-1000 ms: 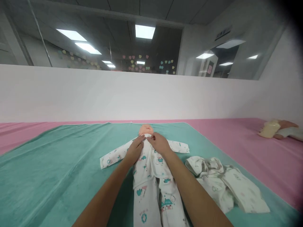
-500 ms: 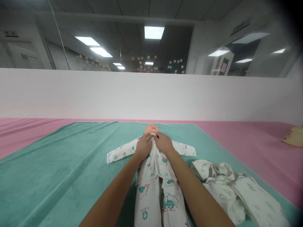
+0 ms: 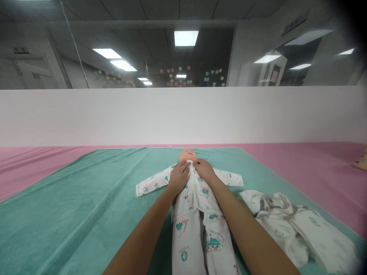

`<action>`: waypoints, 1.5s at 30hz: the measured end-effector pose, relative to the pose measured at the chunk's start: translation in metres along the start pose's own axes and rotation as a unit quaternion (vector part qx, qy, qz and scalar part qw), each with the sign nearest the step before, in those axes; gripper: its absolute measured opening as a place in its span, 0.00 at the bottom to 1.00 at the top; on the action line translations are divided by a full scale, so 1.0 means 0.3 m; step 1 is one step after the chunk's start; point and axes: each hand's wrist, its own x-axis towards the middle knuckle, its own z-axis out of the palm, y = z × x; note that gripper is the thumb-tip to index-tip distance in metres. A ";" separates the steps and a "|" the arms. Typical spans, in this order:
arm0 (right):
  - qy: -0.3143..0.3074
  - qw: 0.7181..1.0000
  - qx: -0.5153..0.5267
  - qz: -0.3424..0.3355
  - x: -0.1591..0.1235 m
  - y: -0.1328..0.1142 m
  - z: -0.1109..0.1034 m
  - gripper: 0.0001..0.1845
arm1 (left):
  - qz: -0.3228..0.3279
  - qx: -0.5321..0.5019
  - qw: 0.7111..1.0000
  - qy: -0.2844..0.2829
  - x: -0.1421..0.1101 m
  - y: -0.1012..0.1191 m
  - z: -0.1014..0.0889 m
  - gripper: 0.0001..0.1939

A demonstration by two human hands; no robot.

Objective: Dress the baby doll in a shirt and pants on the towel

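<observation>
A baby doll (image 3: 187, 155) lies on its back on a teal blanket (image 3: 71, 202), dressed in a white printed sleepsuit (image 3: 195, 214) with its sleeves spread out. Both my hands rest on the doll's chest just under its chin. My left hand (image 3: 178, 177) has its fingers curled and pinches the suit's collar on the left side of the front opening. My right hand (image 3: 204, 169) pinches the collar on the other side. The two sets of fingertips almost touch at the neckline.
A crumpled pile of white baby clothes (image 3: 295, 227) lies on the blanket to the right of the doll. Pink sheet (image 3: 301, 168) surrounds the blanket. A white wall (image 3: 183, 114) runs along the far edge, with glass above it.
The view has shifted, so the doll and my hands sit slightly further right in the frame. My hands stay pinched at the collar. The object at the far right edge has nearly left view.
</observation>
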 end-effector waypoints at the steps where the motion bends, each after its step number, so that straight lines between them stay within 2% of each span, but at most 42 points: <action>1: 0.004 1.000 -0.003 0.005 -0.001 0.001 0.000 0.14 | 0.000 -0.001 1.000 -0.001 -0.002 0.002 -0.001 0.21; 7: 0.030 0.999 -0.023 0.026 -0.010 0.004 0.000 0.12 | -0.004 -0.002 1.000 0.002 -0.005 0.006 -0.005 0.20; 14: 0.078 0.996 -0.043 0.005 -0.076 -0.033 -0.004 0.10 | 0.027 -0.002 0.999 0.024 -0.025 -0.004 0.007 0.20; 16: 0.100 0.994 -0.036 -0.019 -0.116 -0.040 -0.011 0.13 | 0.055 -0.004 0.998 0.027 -0.059 -0.011 0.006 0.20; 18: 0.117 0.990 -0.031 -0.074 -0.165 -0.039 -0.020 0.17 | 0.088 -0.010 0.996 0.023 -0.107 -0.021 -0.001 0.20; 20: 0.111 0.983 -0.033 -0.141 -0.218 -0.032 -0.030 0.14 | 0.109 -0.018 0.994 0.009 -0.159 -0.031 -0.014 0.20; 22: 0.094 0.981 -0.029 -0.170 -0.267 -0.023 -0.040 0.11 | 0.108 -0.026 0.994 -0.014 -0.202 -0.035 -0.030 0.21; 26: 0.074 0.985 0.032 -0.155 -0.324 -0.012 -0.058 0.11 | 0.089 -0.041 0.994 -0.050 -0.239 -0.023 -0.056 0.21; 29: 0.055 0.984 0.065 -0.155 -0.331 -0.009 -0.068 0.15 | 0.080 -0.046 0.994 -0.054 -0.238 -0.012 -0.063 0.21; 31: 0.053 0.985 0.067 -0.150 -0.330 -0.009 -0.070 0.15 | 0.084 -0.042 0.994 -0.053 -0.235 -0.008 -0.063 0.21; 35: 0.079 0.987 0.032 -0.137 -0.332 -0.013 -0.066 0.09 | 0.103 -0.026 0.993 -0.041 -0.234 -0.002 -0.055 0.22; 40: 0.079 0.985 -0.040 -0.151 -0.340 -0.033 -0.064 0.11 | 0.112 -0.015 0.993 -0.033 -0.230 0.002 -0.044 0.23; 45: 0.092 0.984 -0.065 -0.137 -0.341 -0.037 -0.058 0.05 | 0.127 -0.007 0.991 -0.032 -0.232 0.002 -0.049 0.23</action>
